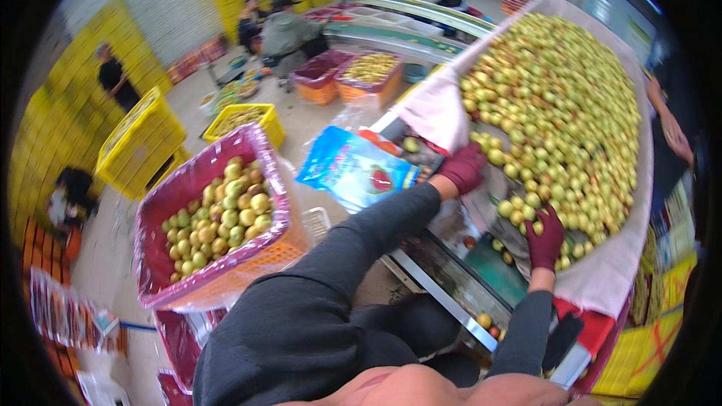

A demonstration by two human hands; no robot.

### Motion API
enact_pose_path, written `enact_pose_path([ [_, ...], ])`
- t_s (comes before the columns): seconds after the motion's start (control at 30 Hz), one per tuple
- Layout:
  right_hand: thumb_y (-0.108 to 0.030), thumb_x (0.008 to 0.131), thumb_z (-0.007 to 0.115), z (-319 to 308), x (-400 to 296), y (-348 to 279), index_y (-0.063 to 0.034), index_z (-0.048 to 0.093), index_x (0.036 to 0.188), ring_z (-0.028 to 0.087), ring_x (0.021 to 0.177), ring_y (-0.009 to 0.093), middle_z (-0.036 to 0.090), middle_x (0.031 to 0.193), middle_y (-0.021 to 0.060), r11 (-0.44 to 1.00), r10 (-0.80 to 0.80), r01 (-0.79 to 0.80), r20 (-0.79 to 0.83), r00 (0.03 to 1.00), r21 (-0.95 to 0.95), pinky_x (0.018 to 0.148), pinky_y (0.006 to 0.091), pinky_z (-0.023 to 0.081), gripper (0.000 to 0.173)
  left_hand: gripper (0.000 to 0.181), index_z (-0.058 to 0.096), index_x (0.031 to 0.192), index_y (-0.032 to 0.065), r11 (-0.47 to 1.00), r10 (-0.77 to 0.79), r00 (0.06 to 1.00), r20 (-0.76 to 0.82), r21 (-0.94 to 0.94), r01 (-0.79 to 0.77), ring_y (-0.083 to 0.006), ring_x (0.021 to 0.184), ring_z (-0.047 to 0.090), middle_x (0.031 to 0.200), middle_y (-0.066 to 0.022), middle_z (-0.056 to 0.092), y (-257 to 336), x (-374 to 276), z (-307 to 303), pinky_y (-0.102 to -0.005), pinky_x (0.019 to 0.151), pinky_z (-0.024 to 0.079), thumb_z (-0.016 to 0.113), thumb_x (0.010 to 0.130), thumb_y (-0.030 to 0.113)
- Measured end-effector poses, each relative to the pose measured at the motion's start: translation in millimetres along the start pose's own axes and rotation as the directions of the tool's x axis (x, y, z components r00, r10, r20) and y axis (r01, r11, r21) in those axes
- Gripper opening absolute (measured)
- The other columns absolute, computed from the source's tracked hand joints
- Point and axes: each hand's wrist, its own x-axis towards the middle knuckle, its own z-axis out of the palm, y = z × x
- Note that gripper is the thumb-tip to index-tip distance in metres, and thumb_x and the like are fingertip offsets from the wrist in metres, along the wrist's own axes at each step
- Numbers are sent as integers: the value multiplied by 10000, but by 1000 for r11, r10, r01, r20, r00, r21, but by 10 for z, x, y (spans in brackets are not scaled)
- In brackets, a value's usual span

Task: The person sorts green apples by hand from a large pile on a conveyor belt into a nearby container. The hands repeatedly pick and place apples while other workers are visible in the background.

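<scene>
Both my hands wear maroon gloves. My left hand [463, 169] is at the near left edge of a large heap of yellow-green jujubes [564, 107], beside the pale pink cloth [437, 104] that lines their sloping hopper. Whether it holds anything is hidden by the back of the glove. At the heap's lower edge, my right hand [545, 239] has its fingers spread against a few jujubes, with one showing between thumb and fingers. A grey cloth flap [510, 237] lies between my hands. Below it runs a green conveyor belt [493, 270] with a few loose fruits.
A plum-lined orange crate [237, 265] of jujubes stands at my left. A blue printed plastic bag [355, 169] lies beside my left forearm. A metal rail [445, 299] borders the belt. Yellow crates [141, 146] stand farther left. Several people are around, one arm [668, 118] close beyond the hopper.
</scene>
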Motion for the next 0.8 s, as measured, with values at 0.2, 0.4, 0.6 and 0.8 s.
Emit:
enact_pose_path([
  [0.2,-300,791,770,-133,68,-165,-129,668,1235,558,1250,391,578,1379,191,997,-61,64,61,996,-53,1039,501,456,486,425,621,1188,25,998,62,969,-240,26,-57,-399,1225,531,1285,-211,582,146,57,316,-490,1072,414,649,817,230],
  [0.4,-351,778,774,-181,-45,-152,-200,639,1294,467,1359,377,536,1470,89,988,-51,75,174,983,-133,1099,532,368,554,338,645,1114,6,973,-162,931,-327,-209,96,-420,1235,507,1314,-233,545,69,587,21,-473,1057,440,620,791,102],
  [0.6,-306,760,816,-36,227,-441,-127,655,1104,555,1238,340,647,1286,99,973,-182,174,40,983,151,1067,500,374,420,395,651,1126,27,873,-276,805,-526,214,439,-384,1168,562,1214,-241,593,-1095,1542,-340,-482,1091,394,658,771,199],
  [0.8,-332,758,805,-223,31,-352,-146,686,1110,605,1154,321,680,1189,77,993,-65,60,50,997,100,1012,461,446,416,673,494,1401,2,913,-388,856,-343,-16,407,-416,1369,433,1479,-266,441,-597,1825,-9,-476,1149,359,671,862,364],
])
